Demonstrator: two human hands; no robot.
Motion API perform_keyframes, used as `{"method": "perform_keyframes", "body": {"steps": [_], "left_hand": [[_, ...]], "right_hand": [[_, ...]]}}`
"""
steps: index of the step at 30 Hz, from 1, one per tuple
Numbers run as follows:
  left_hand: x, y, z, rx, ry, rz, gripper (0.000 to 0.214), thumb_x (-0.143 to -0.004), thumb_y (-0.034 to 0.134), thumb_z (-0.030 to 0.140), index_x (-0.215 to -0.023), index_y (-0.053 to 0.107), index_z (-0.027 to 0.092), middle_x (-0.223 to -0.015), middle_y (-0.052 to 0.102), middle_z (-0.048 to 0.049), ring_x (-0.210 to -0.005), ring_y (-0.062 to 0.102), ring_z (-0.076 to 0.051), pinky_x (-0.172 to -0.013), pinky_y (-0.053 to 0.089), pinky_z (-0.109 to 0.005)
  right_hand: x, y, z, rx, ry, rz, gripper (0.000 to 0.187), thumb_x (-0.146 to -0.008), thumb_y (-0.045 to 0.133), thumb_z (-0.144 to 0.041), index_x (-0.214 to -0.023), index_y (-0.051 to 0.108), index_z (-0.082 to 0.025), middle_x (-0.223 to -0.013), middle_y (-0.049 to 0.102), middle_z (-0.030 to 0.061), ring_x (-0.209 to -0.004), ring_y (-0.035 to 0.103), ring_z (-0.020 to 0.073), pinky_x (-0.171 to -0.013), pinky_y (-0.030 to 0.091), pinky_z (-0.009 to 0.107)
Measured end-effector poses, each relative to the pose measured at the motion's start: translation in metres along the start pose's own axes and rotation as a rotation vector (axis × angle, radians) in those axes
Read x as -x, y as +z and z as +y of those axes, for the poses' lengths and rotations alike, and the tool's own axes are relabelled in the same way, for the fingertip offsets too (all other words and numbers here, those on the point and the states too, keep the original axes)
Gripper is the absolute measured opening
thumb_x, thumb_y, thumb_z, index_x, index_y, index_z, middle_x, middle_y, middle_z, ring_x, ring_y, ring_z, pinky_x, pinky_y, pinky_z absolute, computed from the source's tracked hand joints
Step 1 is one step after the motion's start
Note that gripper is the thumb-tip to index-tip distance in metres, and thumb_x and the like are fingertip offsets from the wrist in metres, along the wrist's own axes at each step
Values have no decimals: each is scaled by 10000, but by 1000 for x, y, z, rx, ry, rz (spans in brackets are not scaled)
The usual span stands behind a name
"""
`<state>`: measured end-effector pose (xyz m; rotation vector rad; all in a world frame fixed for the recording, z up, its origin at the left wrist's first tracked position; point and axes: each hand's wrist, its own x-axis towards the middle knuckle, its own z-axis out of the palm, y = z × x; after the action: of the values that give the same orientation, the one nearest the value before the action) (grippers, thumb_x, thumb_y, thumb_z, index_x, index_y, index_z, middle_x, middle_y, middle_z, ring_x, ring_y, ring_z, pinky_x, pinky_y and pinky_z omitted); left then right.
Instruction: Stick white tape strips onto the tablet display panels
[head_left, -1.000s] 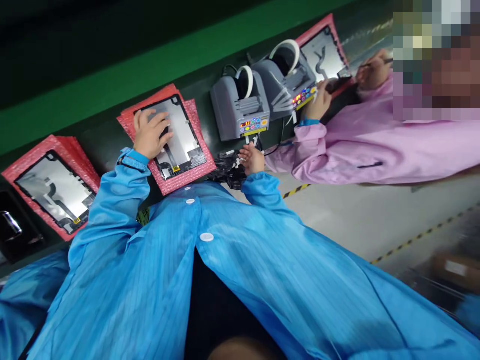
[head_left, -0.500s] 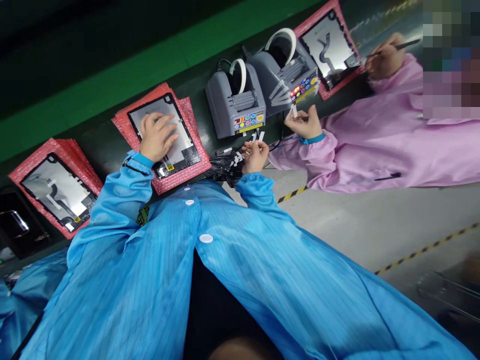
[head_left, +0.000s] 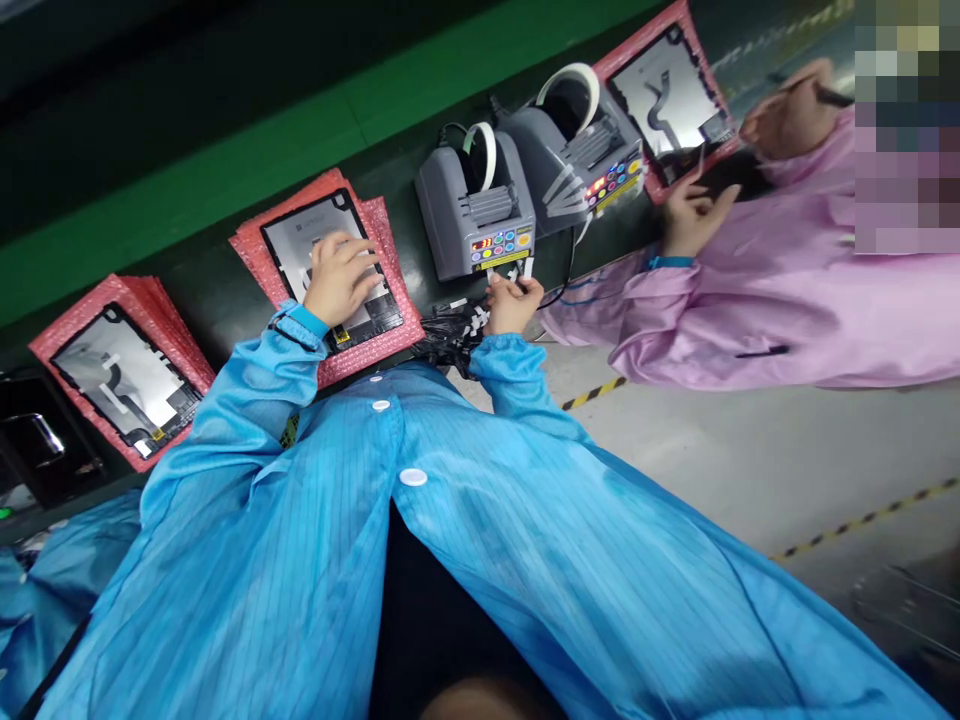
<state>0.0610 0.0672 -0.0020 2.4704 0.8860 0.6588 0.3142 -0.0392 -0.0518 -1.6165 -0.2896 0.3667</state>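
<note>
My left hand point(head_left: 341, 280) rests with its fingers apart over a flat silver-and-black display panel point(head_left: 304, 225). The middle of that panel is hidden under the hand. Pink bubble-wrap sheets point(head_left: 326, 185) lie stacked beneath the panel. At the front of the nearer grey tape dispenser point(head_left: 442, 215), my right hand point(head_left: 516, 305) pinches a short white tape strip point(head_left: 528, 268). Another white end shows by the fingertips, just below the dispenser's lit buttons. Black cables with white tabs point(head_left: 450, 335) lie in a bundle just left of my right hand.
A second tape dispenser point(head_left: 536, 150) stands to the right. Beyond it, a co-worker in pink reaches a hand point(head_left: 686, 215) toward another panel point(head_left: 667, 95) and holds a dark pen-like tool in the other. More wrapped panels point(head_left: 120, 375) are stacked at left.
My right hand has moved up slightly to the dispenser's front. My left hand has shifted right over the panel. The co-worker's near hand has left the second dispenser for the far panel.
</note>
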Motion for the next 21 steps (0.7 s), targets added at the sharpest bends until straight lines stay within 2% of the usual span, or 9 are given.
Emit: {"method": "perform_keyframes", "body": {"steps": [3, 5, 7, 10, 13, 17, 21], "left_hand": [[-7, 6, 13, 50, 60, 30, 512, -958, 426, 629, -1122, 700, 228, -1225, 668, -102, -1232, 483, -331, -1073, 329, -534], [-12, 9, 24, 95, 84, 44, 474, -965, 458, 610, -1101, 703, 227, -1167, 682, -96, -1188, 521, -305, -1057, 362, -495], [-17, 9, 34, 133, 101, 37, 433, -962, 500, 591, -1087, 699, 226, -1106, 696, -81, -1131, 558, -283, -1043, 380, -470], [-19, 6, 40, 181, 107, 16, 387, -941, 559, 574, -971, 696, 213, -991, 712, -63, -1038, 597, -260, -1004, 408, -443], [-13, 3, 33, 214, 60, -1, 378, -940, 574, 538, -794, 654, 199, -885, 706, -58, -969, 609, -249, -953, 436, -426], [0, 3, 19, 257, -94, 83, 281, -922, 623, 393, -722, 610, 196, -820, 691, -38, -890, 615, -223, -937, 453, -408], [8, 4, 18, 334, -229, 168, 163, -863, 664, 228, -716, 608, 184, -793, 671, -18, -873, 613, -199, -907, 468, -360]], "right_hand": [[14, -9, -9, 22, -135, -54, 416, -757, 620, -265, -905, 231, -274, -734, 545, -101, -626, 565, 70, -691, 475, 238], [30, -15, -24, 28, -201, -193, 438, -741, 650, -273, -931, 255, -276, -721, 553, -105, -633, 569, 76, -706, 488, 248], [46, -14, -42, 27, -224, -385, 476, -718, 700, -264, -961, 292, -277, -714, 574, -100, -641, 581, 86, -693, 490, 252], [63, 0, -68, 56, -179, -643, 520, -687, 772, -236, -987, 350, -278, -725, 610, -83, -660, 605, 102, -674, 493, 254], [69, 20, -84, 105, -129, -795, 527, -686, 806, -243, -1015, 396, -279, -780, 657, -61, -682, 632, 113, -681, 517, 270], [62, 40, -84, 108, -131, -854, 548, -687, 822, -265, -1040, 404, -275, -790, 670, -57, -699, 648, 115, -705, 538, 277], [49, 53, -68, 64, -213, -969, 578, -688, 833, -359, -1042, 384, -273, -738, 631, -75, -689, 632, 111, -666, 522, 261]]}}
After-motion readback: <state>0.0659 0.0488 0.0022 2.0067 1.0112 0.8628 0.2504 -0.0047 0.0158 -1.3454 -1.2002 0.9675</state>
